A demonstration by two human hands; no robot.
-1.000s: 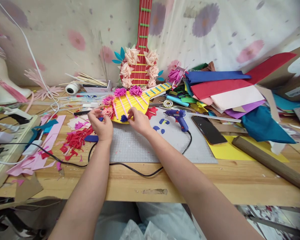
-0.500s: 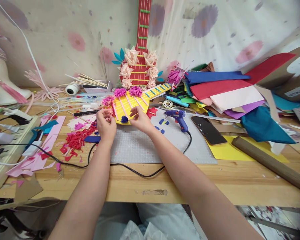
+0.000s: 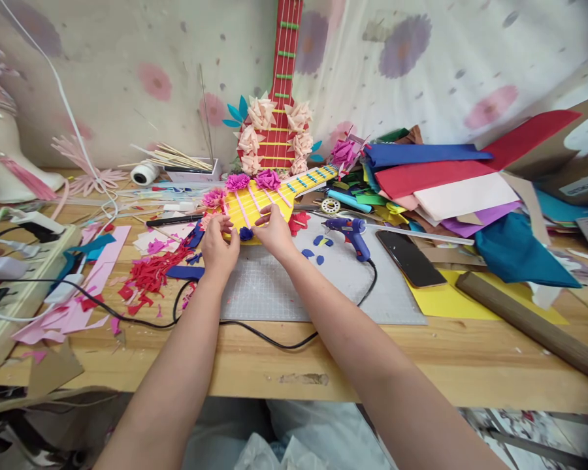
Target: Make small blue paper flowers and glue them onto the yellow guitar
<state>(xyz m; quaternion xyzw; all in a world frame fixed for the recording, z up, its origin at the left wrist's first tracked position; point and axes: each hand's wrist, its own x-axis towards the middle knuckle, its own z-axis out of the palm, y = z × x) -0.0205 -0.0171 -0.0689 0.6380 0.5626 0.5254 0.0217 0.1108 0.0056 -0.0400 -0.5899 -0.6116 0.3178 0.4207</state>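
A yellow paper guitar with pink strips and magenta paper flowers lies on the table ahead of me. A small dark blue paper flower sits at its near edge. My left hand pinches the guitar's near-left edge, fingers bent. My right hand rests just right of the blue flower, its fingers curled on the guitar's edge. Both hands lie over the far end of a grey cutting mat.
A blue glue gun with a black cord lies right of my hands, beside a black phone. Red paper scraps and a power strip are left. Coloured sheets pile up right. A red paper guitar leans on the wall.
My left hand has moved right, from the pink flower at the guitar's left side to its near edge beside the blue flower. My right hand has shifted slightly up onto the guitar.
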